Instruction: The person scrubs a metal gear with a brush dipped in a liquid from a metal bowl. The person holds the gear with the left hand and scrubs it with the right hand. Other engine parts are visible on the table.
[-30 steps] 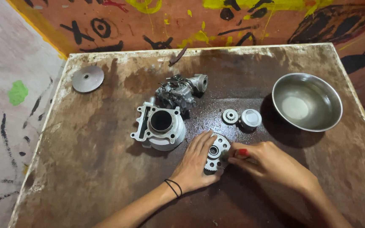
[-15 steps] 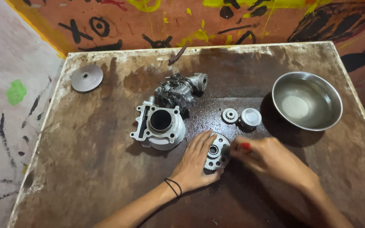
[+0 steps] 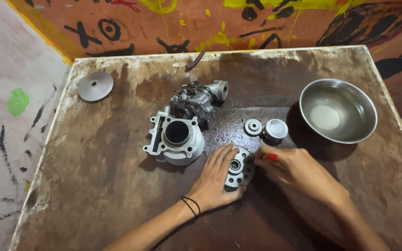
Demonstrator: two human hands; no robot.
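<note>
Head view, worn brown table (image 3: 94, 186): toothed gear disc (image 3: 239, 168) lies flat at near centre, just right of the finned cylinder (image 3: 177, 139). My left hand (image 3: 215, 179) rests flat on it, fingers spread; my right hand (image 3: 294, 172) is closed round a red-handled brush (image 3: 270, 157), tip at the gear's right edge. Judged mid-cleaning; small gear (image 3: 253, 127), piston (image 3: 276, 130), carburettor (image 3: 196, 102) and steel bowl (image 3: 338, 111) stand apart, untouched.

A small engine repair workshop.
Engine cylinder (image 3: 177, 139), carburetor (image 3: 196, 100) and gears lie on a stained, oily worktop (image 3: 94, 186) by a paint-daubed wall (image 3: 164, 28).
</note>
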